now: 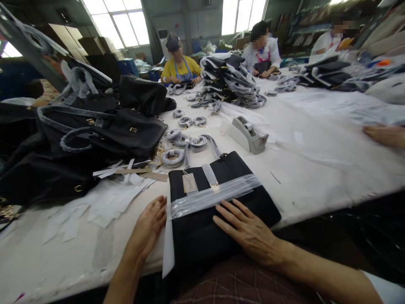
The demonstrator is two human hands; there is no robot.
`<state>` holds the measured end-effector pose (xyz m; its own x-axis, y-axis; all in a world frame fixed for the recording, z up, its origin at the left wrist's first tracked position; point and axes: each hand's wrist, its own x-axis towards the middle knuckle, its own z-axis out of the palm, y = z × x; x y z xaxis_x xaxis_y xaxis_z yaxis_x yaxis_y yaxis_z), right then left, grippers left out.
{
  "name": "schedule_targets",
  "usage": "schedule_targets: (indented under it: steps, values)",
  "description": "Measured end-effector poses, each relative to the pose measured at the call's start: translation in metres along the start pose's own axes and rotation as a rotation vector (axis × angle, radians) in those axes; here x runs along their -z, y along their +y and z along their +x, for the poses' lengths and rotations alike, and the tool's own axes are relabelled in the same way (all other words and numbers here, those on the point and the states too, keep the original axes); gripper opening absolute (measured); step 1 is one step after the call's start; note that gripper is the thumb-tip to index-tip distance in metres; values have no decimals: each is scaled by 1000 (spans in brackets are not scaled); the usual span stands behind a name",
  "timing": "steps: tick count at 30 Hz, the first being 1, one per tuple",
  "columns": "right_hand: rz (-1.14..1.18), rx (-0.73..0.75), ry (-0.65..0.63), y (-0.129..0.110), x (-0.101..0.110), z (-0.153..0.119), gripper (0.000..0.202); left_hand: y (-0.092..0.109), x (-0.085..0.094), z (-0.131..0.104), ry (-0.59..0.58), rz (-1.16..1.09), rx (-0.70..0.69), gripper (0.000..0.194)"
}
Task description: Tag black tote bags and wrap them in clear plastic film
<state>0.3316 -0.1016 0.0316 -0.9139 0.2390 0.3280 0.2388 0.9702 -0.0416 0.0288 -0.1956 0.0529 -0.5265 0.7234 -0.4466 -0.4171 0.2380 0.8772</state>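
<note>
A black handbag (202, 236) lies flat at the table's front edge, partly overhanging it. A translucent wrap strip (215, 195) crosses its front, and a paper hang tag (190, 183) rests near its top left. The bag's wrapped handle (211, 143) points away from me. My right hand (245, 226) lies on the bag's lower front, fingers stretched out. At the bag's left side, my left hand (150, 223) is held on edge with its fingers extended, close beside a white sheet (168, 247) that sticks out from under the bag.
A grey tape dispenser (249, 134) stands beyond the bag. Coiled wrapped straps (172, 157) lie behind it. Black bags (126, 131) heap up at left, above white paper pieces (110, 200). Several people work around the table; a co-worker's hand (384, 134) rests at right.
</note>
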Motion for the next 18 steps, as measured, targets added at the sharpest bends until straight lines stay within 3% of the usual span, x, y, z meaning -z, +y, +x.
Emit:
schedule_targets:
  steps: [4, 9, 14, 18]
  values:
    - [-39, -33, 80, -5, -6, -1, 61, 20, -13, 3, -146, -78, 185, 24]
    - [-85, -67, 218, -12, 4, -5, 52, 24, -51, -2, -269, -163, 297, 31]
    - [-72, -27, 320, -1, 26, -14, 42, 23, -72, -12, -429, -339, 266, 34]
    - [-80, 46, 350, 24, 52, -15, 41, 14, -88, -16, -447, -359, 180, 27]
